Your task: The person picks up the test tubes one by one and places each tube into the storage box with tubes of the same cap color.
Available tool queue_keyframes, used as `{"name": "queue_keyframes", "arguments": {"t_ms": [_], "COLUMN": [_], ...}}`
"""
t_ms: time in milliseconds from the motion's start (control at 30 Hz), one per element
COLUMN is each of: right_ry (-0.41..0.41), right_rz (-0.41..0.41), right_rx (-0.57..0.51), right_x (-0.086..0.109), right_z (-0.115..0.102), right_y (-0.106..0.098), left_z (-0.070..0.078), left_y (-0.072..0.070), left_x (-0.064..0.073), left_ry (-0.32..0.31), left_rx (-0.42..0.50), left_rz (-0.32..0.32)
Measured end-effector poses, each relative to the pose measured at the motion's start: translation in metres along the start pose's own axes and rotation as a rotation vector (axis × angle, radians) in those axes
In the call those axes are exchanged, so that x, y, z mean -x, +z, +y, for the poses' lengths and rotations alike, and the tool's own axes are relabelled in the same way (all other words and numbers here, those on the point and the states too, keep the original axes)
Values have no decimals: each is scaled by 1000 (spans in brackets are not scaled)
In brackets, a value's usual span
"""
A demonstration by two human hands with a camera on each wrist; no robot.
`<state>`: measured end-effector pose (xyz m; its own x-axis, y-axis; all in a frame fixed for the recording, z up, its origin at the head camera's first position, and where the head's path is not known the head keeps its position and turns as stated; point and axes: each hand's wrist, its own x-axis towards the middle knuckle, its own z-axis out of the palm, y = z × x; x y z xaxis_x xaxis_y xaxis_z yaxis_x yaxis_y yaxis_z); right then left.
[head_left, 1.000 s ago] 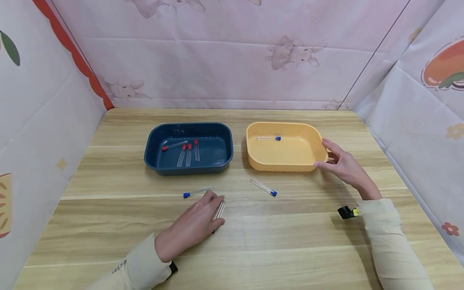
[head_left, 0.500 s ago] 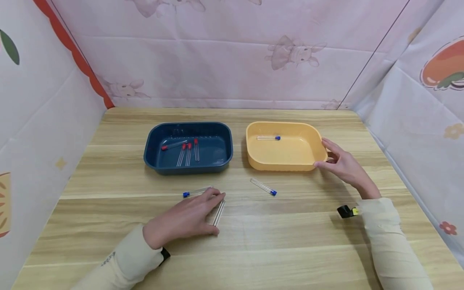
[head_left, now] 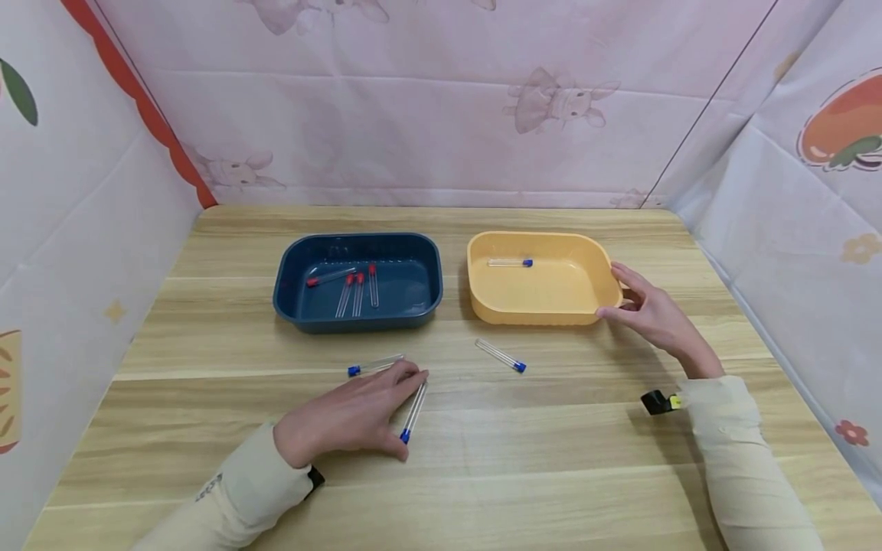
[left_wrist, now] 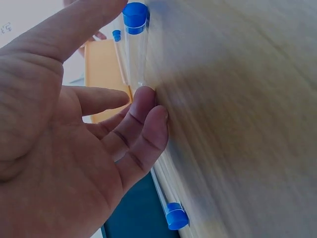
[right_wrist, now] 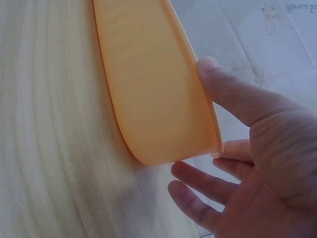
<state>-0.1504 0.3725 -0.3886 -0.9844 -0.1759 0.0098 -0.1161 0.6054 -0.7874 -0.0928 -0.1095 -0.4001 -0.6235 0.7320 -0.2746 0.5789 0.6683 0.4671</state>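
My left hand (head_left: 344, 417) reaches low over the table, its thumb and fingertips spread beside a blue-capped test tube (head_left: 415, 409). In the left wrist view the thumb is right at that tube's cap (left_wrist: 134, 17), with the loosely bent fingers near its other end. Just beyond the knuckles lies another blue-capped tube (head_left: 365, 367), partly hidden by the hand. At the right, my right hand (head_left: 658, 317) holds the end of a yellow plastic basin (head_left: 537, 317). Its thumb is on the rim in the right wrist view, and one blue-capped tube (head_left: 510, 262) lies inside the basin.
A dark blue basin (head_left: 358, 325) stands left of the yellow one, holding several red-capped tubes (head_left: 374, 285). Another blue-capped tube (head_left: 501, 356) lies in front of the yellow basin. Printed cloth walls (head_left: 427, 138) enclose the wooden table (head_left: 524, 467) at the back and sides.
My left hand has drawn back slightly to the left and its thumb has spread away, uncovering the blue cap of the tube beside it. The right hand and both basins have stayed in place.
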Motion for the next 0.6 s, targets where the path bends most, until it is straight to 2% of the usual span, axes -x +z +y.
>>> {"name": "queue_keyframes", "arguments": {"t_ms": [233,600], "right_ry": [-1,1], "right_rz": [0,-4], "right_rx": [-6,7], "right_x": [1,-1], "right_z": [0,2], "right_y": [0,-1], "left_z": [3,5], "left_y": [-1,1], "left_x": [-4,-8], "left_ry": [-31,-10], "left_rx": [4,-5], "left_rz": [-19,-11]}}
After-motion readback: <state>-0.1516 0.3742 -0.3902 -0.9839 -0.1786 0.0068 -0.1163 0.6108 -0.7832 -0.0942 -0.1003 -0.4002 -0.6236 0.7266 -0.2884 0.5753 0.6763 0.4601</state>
